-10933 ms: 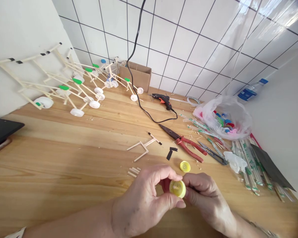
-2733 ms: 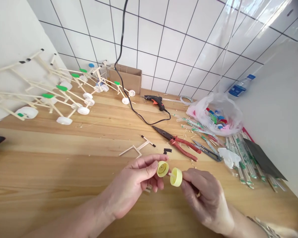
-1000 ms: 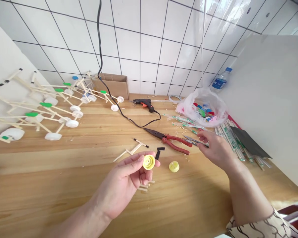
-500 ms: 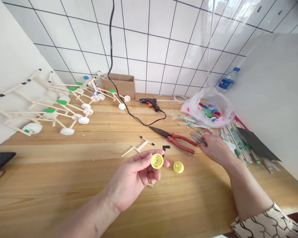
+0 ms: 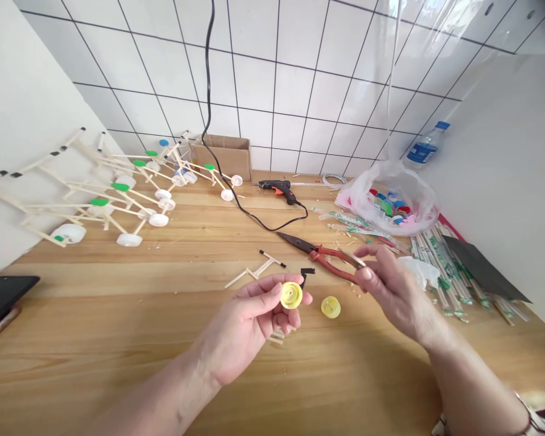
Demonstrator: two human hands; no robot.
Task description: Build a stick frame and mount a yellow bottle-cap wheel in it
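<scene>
Pinches a yellow cap [image 5: 291, 295] between the thumb and fingers of the left hand [image 5: 249, 315], held above the tabletop [image 5: 95, 345] with the hollow side toward the camera. Grips slim snips [image 5: 353, 259], blurred and partly hidden, in the fingers of the right hand [image 5: 397, 290], near the handles of red-handled pliers [image 5: 317, 250]. Has a second yellow cap [image 5: 330, 307] lying on the tabletop between both hands. Has a stick frame [image 5: 264, 265] with black ends beyond the left hand, beside black strips [image 5: 307, 271], and short sticks [image 5: 276, 340] partly hidden beneath its fingers. Faces a glue gun [image 5: 278, 189] farther back, near a cardboard box [image 5: 229, 158], and stick models [image 5: 120, 187] with white wheels [image 5: 158, 220] standing at the left. Has a plastic bag [image 5: 424, 197] of coloured caps [image 5: 385, 208] at the right
</scene>
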